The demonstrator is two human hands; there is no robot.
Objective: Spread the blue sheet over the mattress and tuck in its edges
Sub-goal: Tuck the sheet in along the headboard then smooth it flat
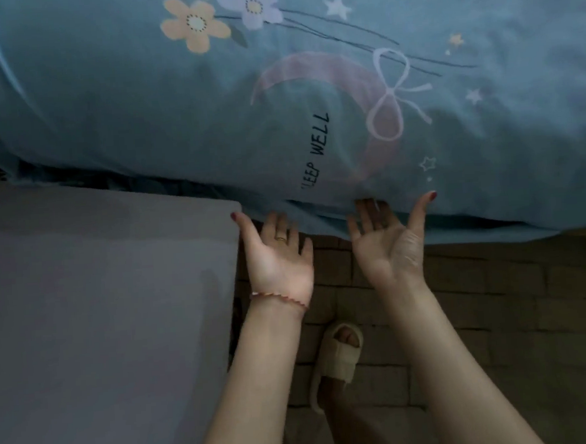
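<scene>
The blue sheet (209,117), printed with flowers, a pink moon, a bow and the words "SLEEP WELL", covers the mattress across the upper half of the view. Its lower edge hangs over the mattress side. My left hand (276,253) is palm up under that edge, fingers straight, fingertips reaching under the fabric. My right hand (388,240) is palm up too, fingertips tucked under the sheet's edge and thumb spread out to the right. Neither hand curls round the fabric.
A grey flat surface (102,319) fills the lower left, its corner close to my left thumb. The floor (513,311) has a brown brick pattern. My foot in a beige slipper (338,363) stands between my forearms.
</scene>
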